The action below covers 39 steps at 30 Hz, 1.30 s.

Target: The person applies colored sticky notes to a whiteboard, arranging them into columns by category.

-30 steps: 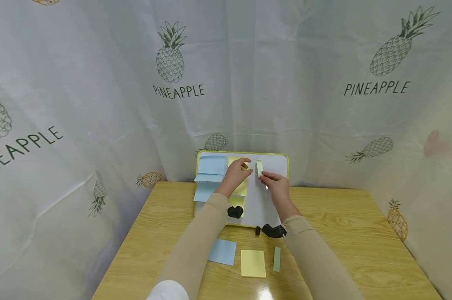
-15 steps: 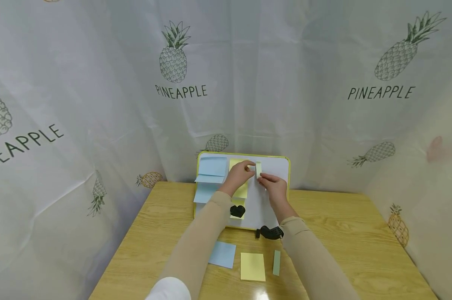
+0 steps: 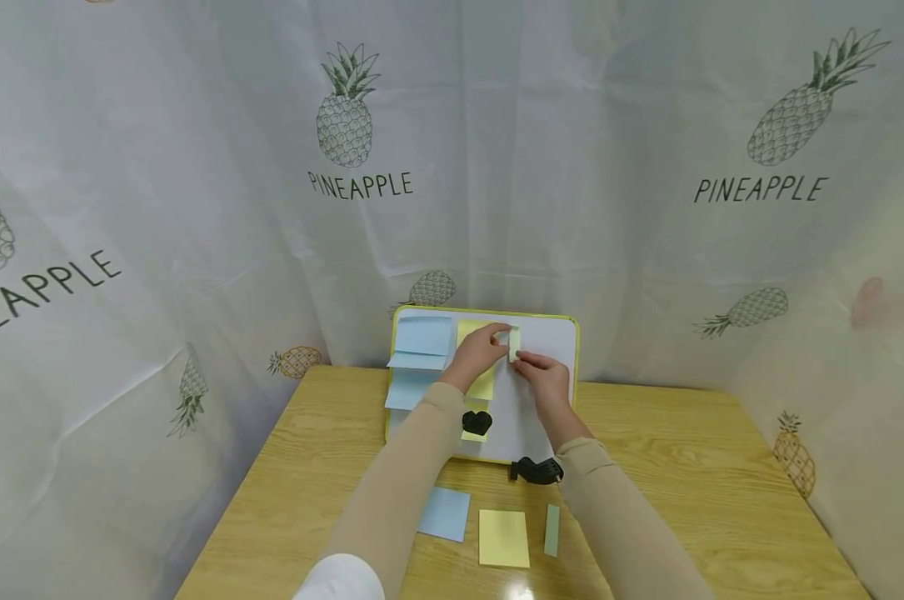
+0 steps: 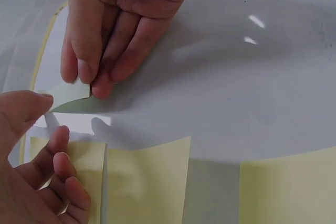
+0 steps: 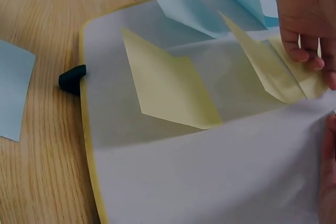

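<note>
A narrow pale green sticky note [image 3: 515, 343] lies upright against the upper part of the whiteboard [image 3: 537, 333], right of the yellow notes. The right hand [image 3: 549, 385] pinches its lower end between thumb and fingers. In the left wrist view, the sticky note [image 4: 71, 97] bows slightly off the board between the two hands. One fingertip of the left hand [image 3: 477, 354] touches its upper end, while the other fingers are loosely bent. Yellow sticky notes [image 5: 163, 87] stand out from the board in the right wrist view, beside blue sticky notes [image 5: 181, 11].
A blue pad [image 3: 444, 514], a yellow pad [image 3: 504, 540] and a narrow green pad [image 3: 552, 531] lie on the wooden table [image 3: 669, 467] in front of the board. A pineapple-print curtain [image 3: 556, 208] hangs behind.
The left hand has shifted right, from beside the yellow notes to the green sticky note's upper end. The right hand has kept its pinch on the lower end.
</note>
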Each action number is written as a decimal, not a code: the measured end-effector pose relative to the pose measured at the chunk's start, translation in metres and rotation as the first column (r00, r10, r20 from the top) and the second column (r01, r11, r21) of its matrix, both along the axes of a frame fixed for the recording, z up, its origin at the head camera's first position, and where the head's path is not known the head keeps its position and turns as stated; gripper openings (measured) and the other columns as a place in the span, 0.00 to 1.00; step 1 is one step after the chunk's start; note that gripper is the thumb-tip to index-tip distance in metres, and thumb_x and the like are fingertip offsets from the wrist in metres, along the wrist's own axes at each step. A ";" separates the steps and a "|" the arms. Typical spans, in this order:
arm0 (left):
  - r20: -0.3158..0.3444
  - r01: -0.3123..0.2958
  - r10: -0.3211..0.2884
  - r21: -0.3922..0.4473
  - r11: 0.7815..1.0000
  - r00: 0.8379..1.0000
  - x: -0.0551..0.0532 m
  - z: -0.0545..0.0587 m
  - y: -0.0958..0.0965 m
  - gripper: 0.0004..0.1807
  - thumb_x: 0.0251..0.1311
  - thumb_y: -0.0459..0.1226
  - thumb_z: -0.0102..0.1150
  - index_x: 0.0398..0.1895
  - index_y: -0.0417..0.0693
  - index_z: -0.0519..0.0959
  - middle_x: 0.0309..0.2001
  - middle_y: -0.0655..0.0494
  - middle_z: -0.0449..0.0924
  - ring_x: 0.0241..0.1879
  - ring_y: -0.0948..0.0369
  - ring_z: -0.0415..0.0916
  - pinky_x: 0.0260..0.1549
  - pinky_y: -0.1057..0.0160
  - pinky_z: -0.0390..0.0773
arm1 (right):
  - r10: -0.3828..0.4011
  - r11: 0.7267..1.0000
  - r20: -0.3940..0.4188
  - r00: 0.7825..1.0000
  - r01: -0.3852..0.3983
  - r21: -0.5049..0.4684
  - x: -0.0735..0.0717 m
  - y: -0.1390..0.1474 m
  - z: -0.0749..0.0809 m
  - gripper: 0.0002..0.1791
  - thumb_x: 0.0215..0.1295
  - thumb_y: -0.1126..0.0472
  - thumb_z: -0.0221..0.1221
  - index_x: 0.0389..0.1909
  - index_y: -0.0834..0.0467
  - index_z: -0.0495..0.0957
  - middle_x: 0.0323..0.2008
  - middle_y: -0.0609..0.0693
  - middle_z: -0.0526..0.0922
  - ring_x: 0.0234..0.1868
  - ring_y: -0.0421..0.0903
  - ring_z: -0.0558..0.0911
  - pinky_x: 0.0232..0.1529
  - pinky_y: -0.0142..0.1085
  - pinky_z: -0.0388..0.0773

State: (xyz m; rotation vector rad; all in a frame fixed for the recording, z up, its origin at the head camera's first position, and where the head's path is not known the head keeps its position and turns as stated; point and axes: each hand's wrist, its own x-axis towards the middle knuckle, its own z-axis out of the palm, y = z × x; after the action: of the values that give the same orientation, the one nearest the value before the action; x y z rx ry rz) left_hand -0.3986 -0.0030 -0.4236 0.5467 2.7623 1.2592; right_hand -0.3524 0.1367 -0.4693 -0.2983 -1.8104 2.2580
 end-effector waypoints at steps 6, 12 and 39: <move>0.018 -0.028 0.027 0.044 0.999 0.999 0.000 -0.001 0.002 0.24 0.68 0.39 0.57 0.67 0.59 0.72 0.36 0.57 0.76 0.30 0.61 0.70 0.28 0.64 0.69 | 0.020 0.998 0.028 0.999 -0.021 0.067 0.000 0.000 -0.002 0.13 0.65 0.70 0.61 0.50 0.69 0.81 0.48 0.62 0.81 0.36 0.39 0.85 0.46 0.34 0.79; 0.021 -0.057 0.056 0.062 0.996 0.998 0.000 -0.003 0.003 0.24 0.67 0.39 0.57 0.66 0.59 0.72 0.33 0.57 0.76 0.27 0.62 0.69 0.26 0.64 0.68 | 0.039 0.988 0.058 0.998 -0.047 0.144 -0.001 0.003 -0.003 0.13 0.64 0.69 0.62 0.49 0.67 0.82 0.50 0.60 0.81 0.39 0.39 0.84 0.45 0.33 0.79; 0.010 -0.067 0.067 -0.005 0.998 0.998 -0.001 -0.002 0.007 0.29 0.64 0.42 0.62 0.68 0.61 0.67 0.33 0.58 0.77 0.28 0.60 0.73 0.26 0.62 0.70 | 0.332 0.744 0.138 0.933 -0.350 0.570 0.074 0.067 -0.018 0.15 0.62 0.65 0.66 0.46 0.69 0.82 0.43 0.57 0.85 0.41 0.47 0.80 0.40 0.37 0.78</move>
State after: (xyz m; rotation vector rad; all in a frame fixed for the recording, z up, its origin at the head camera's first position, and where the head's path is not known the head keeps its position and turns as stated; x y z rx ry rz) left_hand -0.3999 0.0044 -0.4257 0.4496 2.7972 1.2645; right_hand -0.2783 0.2037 -0.4877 0.1350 -2.6383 1.7366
